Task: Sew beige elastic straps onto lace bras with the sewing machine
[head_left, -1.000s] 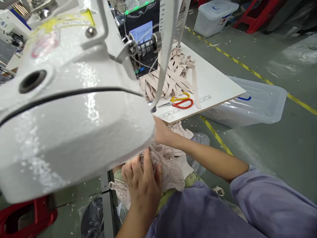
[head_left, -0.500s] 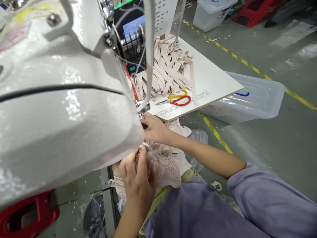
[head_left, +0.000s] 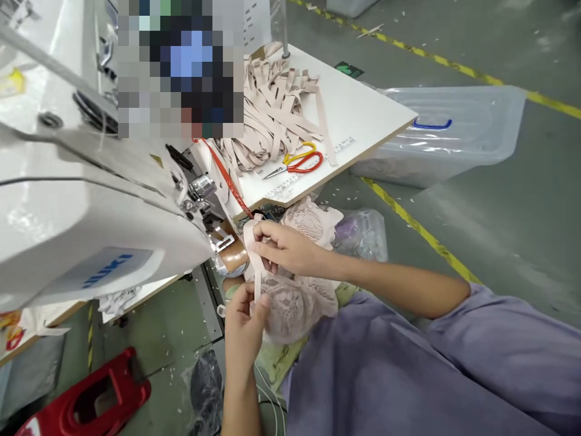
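Since the lace garment (head_left: 291,312) is prob. light, soft & snag-prone, we hold the pale band (head_left: 258,282), L hand (head_left: 242,327) & R hand (head_left: 293,249) fingers pinching it.

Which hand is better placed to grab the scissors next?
Probably the right hand: it's nearer the scissors than the left hand. Both hands grip the beige fabric strip, though, so the right would first need to let go.

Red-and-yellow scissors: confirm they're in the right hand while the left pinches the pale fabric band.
Wrong place: the head view shows the scissors lying on the white tabletop; the right hand holds the pale fabric band. The left hand does pinch it.
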Motion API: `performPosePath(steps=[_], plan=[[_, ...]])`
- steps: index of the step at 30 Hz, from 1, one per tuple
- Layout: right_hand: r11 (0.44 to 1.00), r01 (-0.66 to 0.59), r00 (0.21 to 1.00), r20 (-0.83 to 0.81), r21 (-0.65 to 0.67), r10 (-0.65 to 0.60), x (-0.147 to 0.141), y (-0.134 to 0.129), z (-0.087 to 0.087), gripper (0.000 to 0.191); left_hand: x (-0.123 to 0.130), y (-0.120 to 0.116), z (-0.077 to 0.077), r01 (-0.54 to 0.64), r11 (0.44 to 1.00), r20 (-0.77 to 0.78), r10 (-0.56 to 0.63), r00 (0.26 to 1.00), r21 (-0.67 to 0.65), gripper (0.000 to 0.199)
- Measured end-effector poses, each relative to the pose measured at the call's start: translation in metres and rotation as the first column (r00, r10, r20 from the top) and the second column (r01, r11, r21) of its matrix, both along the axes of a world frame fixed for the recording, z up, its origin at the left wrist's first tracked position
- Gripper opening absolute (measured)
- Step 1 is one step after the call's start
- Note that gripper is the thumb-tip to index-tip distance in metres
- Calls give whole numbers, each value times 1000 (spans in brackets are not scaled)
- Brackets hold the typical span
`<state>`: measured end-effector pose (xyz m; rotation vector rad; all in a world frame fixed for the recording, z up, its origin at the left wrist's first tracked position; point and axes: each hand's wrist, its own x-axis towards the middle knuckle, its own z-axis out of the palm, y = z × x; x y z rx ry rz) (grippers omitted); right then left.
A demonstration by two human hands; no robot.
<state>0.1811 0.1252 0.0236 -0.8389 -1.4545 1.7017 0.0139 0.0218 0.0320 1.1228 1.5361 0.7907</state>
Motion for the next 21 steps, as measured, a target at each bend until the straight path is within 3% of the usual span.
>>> performPosePath(steps=[3,9,12,16,18,21], plan=[[999,-9,1000,0,35,9,10,-8,6,15,12,-1,6,-12,998,10,12,1000,62,31],[996,-23,1000,17,86,22,24,-19,10,18,38,-6,22,-37,997,-45,40,998,67,28],[997,-27,1000,8,75,26,28,-22,8,18,41,-6,23,-26,997,-50,29,998,71,30],[985,-62,996,73,162,51,33,-19,1,18,29,-13,-1,-66,997,-133,71,989,37,37],[967,-5,985,171,255,-40,38,-12,1,18,21,-20,-22,-199,980,-179,190,965,-29,45],[943,152,953,208,296,-219,47,5,13,18,11,-27,-54,-299,954,-260,286,922,-12,54]])
